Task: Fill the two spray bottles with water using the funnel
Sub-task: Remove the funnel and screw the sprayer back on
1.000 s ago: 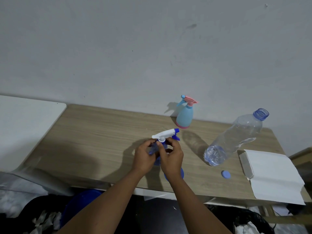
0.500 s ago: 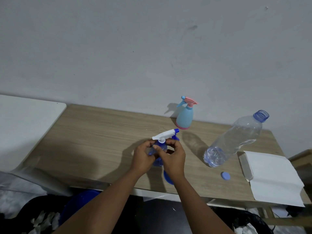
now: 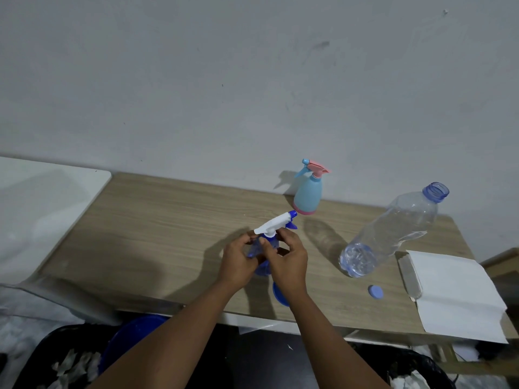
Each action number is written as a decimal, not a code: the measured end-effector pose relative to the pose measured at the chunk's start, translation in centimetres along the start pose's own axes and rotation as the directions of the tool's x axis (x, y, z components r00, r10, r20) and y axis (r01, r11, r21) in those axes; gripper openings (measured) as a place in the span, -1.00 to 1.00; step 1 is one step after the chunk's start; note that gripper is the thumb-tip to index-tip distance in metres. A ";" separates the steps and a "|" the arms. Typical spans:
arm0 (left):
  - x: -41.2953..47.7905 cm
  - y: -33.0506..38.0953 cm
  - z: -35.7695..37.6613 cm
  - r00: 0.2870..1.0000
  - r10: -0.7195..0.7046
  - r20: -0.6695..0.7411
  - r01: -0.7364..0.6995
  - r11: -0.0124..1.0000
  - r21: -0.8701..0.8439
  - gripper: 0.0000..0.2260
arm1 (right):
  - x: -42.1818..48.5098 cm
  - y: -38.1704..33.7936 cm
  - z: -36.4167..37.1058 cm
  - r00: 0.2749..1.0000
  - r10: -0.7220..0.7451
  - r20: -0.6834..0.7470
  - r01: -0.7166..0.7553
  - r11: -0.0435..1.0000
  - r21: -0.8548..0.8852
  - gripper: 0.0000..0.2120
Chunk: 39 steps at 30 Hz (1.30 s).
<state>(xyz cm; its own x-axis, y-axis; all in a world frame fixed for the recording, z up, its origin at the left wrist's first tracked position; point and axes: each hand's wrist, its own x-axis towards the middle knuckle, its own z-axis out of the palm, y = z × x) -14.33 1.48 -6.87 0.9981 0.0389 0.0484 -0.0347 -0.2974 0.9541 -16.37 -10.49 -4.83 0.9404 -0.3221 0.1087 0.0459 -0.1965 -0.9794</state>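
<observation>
Fingers (image 3: 262,242) of the right hand (image 3: 286,262) pinch the neck of the blue spray bottle (image 3: 262,258) just under its white trigger head (image 3: 276,224), while the left hand (image 3: 238,262) wraps the bottle's body from the other side, its fingers curled around it. That bottle stands near the front middle of the wooden surface (image 3: 168,228), its nozzle pointing up and to the right. Part of a blue funnel (image 3: 279,294) shows on the surface just below the right wrist, mostly hidden by the arm. A light blue spray bottle (image 3: 307,196) with a pink trigger stands upright at the back by the wall, well apart from the hands. To the right a clear water bottle (image 3: 393,231) stands uncapped, and its blue cap (image 3: 375,292) lies near its base, beside a white folded paper (image 3: 455,296).
</observation>
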 end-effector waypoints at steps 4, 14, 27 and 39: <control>-0.1 0.1 0.0 1.000 -0.007 0.003 0.007 1.000 -0.007 -0.65 | -0.1 0.7 -0.1 0.999 0.046 -0.029 -0.044 0.998 0.035 -0.69; 0.3 -0.5 0.2 1.000 -0.010 0.008 0.010 1.000 -0.003 -0.66 | 0.3 0.4 1.3 0.999 -0.007 -0.052 0.003 0.998 -0.067 -0.81; 0.4 -0.5 0.9 0.999 -0.045 -0.004 0.045 0.998 0.035 -0.64 | 0.9 0.8 0.9 1.000 0.028 -0.015 -0.030 0.990 -0.136 -0.86; -2.0 -2.9 -0.3 0.992 -0.016 0.127 0.026 0.997 -0.073 -0.54 | 1.2 0.2 0.6 0.987 0.071 0.145 -0.073 0.997 0.010 -0.37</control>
<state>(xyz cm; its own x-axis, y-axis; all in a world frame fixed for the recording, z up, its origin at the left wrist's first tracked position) -16.23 2.58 -9.60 0.9970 -0.0776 -0.0052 -0.0125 -0.2263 0.9740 -15.01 -10.36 -5.00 0.9802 -0.1973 0.0129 -0.0200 -0.1635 -0.9863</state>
